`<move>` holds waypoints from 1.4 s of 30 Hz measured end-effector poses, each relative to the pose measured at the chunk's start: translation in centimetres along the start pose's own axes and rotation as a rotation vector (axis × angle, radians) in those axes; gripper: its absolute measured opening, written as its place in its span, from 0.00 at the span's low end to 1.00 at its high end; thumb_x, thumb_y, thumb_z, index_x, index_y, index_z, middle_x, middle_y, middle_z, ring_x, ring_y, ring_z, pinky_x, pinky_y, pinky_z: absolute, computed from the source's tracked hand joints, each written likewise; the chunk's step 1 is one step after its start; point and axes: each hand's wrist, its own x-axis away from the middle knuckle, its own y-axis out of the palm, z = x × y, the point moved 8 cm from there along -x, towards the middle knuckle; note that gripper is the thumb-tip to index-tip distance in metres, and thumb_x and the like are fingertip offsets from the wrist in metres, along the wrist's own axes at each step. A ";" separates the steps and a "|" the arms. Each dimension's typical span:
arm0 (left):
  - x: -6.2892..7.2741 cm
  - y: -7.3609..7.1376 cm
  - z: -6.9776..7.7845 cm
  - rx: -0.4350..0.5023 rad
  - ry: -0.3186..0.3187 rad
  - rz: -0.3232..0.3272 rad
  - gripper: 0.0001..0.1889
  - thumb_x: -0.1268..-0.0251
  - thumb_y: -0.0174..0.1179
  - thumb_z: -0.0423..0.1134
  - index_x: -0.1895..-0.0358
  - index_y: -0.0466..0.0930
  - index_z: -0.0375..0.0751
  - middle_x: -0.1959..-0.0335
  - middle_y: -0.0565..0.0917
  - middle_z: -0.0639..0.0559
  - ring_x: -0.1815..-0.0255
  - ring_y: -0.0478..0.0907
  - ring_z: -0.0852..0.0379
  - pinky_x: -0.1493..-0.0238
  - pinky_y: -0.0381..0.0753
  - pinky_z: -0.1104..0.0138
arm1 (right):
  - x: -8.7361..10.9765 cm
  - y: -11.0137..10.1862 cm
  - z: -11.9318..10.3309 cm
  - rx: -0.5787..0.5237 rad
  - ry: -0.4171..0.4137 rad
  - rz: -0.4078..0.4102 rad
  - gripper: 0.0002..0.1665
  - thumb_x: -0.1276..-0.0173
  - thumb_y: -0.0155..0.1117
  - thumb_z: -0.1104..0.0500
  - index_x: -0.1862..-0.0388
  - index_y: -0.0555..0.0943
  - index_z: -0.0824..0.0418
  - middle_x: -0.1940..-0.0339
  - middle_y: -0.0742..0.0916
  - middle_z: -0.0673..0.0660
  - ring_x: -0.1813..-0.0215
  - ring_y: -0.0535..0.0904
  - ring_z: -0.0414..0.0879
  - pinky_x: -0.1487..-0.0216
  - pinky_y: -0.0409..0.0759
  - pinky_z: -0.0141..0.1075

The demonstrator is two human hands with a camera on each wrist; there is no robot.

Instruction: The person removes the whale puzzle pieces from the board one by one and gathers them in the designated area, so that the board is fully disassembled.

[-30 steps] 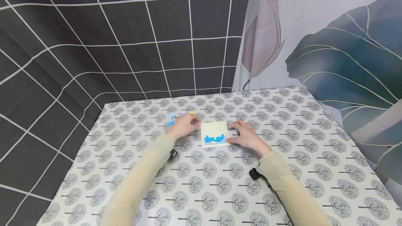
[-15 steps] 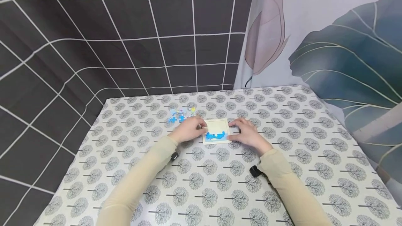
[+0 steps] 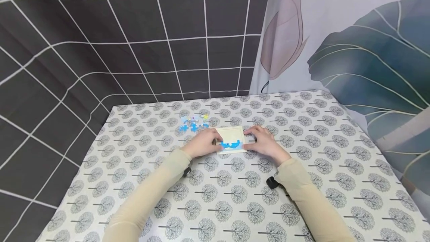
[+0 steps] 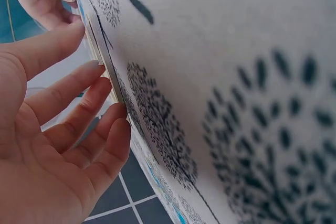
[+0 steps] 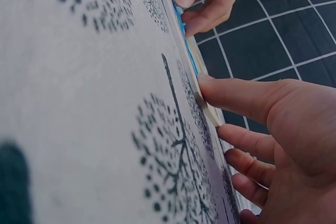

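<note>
Holding one puzzle tray [image 3: 231, 134], two hands [image 3: 202, 143] [image 3: 264, 145], one tablecloth [image 3: 215, 182]

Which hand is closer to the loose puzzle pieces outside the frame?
Left. The left hand is just in front of the loose puzzle pieces; the right hand is farther off, at the frame's right side.

A long cream left sleeve [image 3: 147, 193] is worn at seven o'clock, a matching right sleeve [image 3: 314, 197] at five, and small black devices [image 3: 272, 183] (one per arm) near the wrists.
</note>
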 end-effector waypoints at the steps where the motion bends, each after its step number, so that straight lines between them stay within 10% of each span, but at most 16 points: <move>1: 0.0 0.1 0.0 0.001 -0.004 -0.002 0.19 0.35 0.68 0.50 0.48 0.86 0.42 0.49 0.83 0.52 0.45 0.77 0.54 0.36 0.73 0.58 | 0.0 0.0 0.0 -0.001 0.000 0.002 0.38 0.40 0.75 0.48 0.34 0.76 0.62 0.29 0.72 0.66 0.29 0.61 0.67 0.30 0.50 0.67; 17: 0.5 1.0 0.5 0.024 -0.036 -0.004 0.18 0.37 0.70 0.47 0.49 0.85 0.41 0.50 0.83 0.51 0.48 0.78 0.53 0.39 0.75 0.59 | 0.7 0.8 -0.2 -0.066 -0.044 0.024 0.29 0.39 0.74 0.53 0.40 0.80 0.57 0.33 0.77 0.65 0.32 0.67 0.67 0.31 0.52 0.70; 25: 0.3 1.2 0.5 0.009 -0.041 -0.007 0.18 0.38 0.70 0.47 0.49 0.85 0.42 0.53 0.83 0.53 0.52 0.78 0.56 0.42 0.76 0.60 | 0.9 1.0 -1.5 -0.087 -0.099 0.075 0.22 0.37 0.73 0.58 0.44 0.83 0.61 0.51 0.81 0.58 0.51 0.76 0.54 0.44 0.75 0.52; 42: 0.0 0.2 0.5 -0.001 -0.035 0.008 0.18 0.40 0.71 0.46 0.50 0.86 0.42 0.54 0.83 0.53 0.53 0.78 0.55 0.44 0.77 0.60 | 0.0 1.6 -2.9 -0.073 -0.146 -0.004 0.14 0.37 0.73 0.58 0.52 0.87 0.57 0.58 0.80 0.55 0.64 0.72 0.46 0.63 0.73 0.39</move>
